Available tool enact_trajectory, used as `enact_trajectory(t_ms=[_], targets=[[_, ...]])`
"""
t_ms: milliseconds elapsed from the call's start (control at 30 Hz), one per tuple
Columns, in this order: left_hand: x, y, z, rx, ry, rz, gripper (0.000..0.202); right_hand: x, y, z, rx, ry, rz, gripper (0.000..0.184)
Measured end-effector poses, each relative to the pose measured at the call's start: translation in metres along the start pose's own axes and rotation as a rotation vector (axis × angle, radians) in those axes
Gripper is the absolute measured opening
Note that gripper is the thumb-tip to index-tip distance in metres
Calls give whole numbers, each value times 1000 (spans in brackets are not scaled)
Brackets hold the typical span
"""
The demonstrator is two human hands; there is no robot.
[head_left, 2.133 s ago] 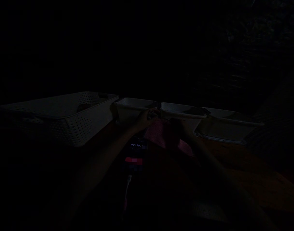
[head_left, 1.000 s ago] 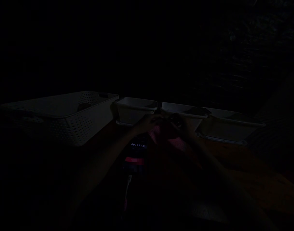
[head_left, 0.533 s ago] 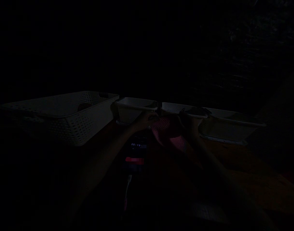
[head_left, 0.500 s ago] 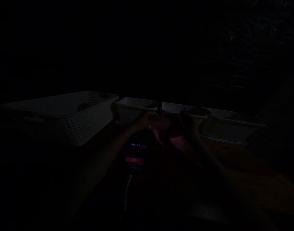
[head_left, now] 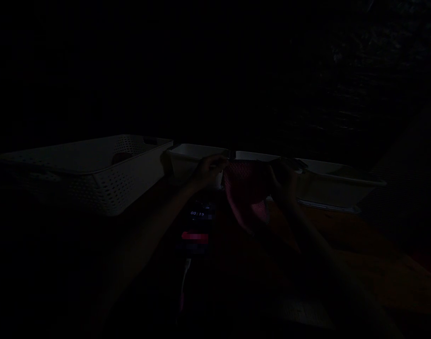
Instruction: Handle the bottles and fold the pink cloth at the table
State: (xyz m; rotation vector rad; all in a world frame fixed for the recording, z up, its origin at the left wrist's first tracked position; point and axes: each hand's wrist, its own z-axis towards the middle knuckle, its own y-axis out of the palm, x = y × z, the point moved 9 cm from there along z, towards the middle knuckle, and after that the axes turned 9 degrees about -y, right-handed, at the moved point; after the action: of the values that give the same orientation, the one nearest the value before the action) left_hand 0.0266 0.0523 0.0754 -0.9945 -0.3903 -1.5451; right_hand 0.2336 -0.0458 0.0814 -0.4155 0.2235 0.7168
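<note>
The scene is very dark. A pinkish-red textured cloth (head_left: 247,188) hangs between my two hands, its lower edge dangling above the table. My left hand (head_left: 210,169) pinches its upper left corner, in front of a pale tub. At the upper right of the cloth, my right hand (head_left: 283,181) is closed on the other end; its fingers are partly lost in shadow. Below and left of the cloth lies a lit phone (head_left: 196,228) showing 00:19.
A white perforated basket (head_left: 130,183) stands at the left with a dark reddish item (head_left: 121,157) inside. Pale tubs stand in a row behind my hands: a left tub (head_left: 180,162), a middle tub (head_left: 252,155) and a right tub (head_left: 335,186). A cable (head_left: 184,280) runs from the phone across the wooden table (head_left: 370,256).
Both hands have raised the cloth's upper edge and drawn it straighter. It was more bunched before and now hangs lower and more spread out.
</note>
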Motion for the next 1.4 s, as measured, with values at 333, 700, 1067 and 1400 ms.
enact_trajectory(t_ms=[333,700,1067,1400], targets=[[4,21,-8,-40,62,80,21,-34,27,-2,-190,-289,-146,45],[9,40,-17,-174,74,59,24,-24,47,-7,-332,-107,-191,22],[-29,51,-23,-300,-158,345,45,-23,2,0,21,-76,-48,28],[-36,43,-15,-299,-118,320,50,-13,-38,4,335,-54,-55,28]])
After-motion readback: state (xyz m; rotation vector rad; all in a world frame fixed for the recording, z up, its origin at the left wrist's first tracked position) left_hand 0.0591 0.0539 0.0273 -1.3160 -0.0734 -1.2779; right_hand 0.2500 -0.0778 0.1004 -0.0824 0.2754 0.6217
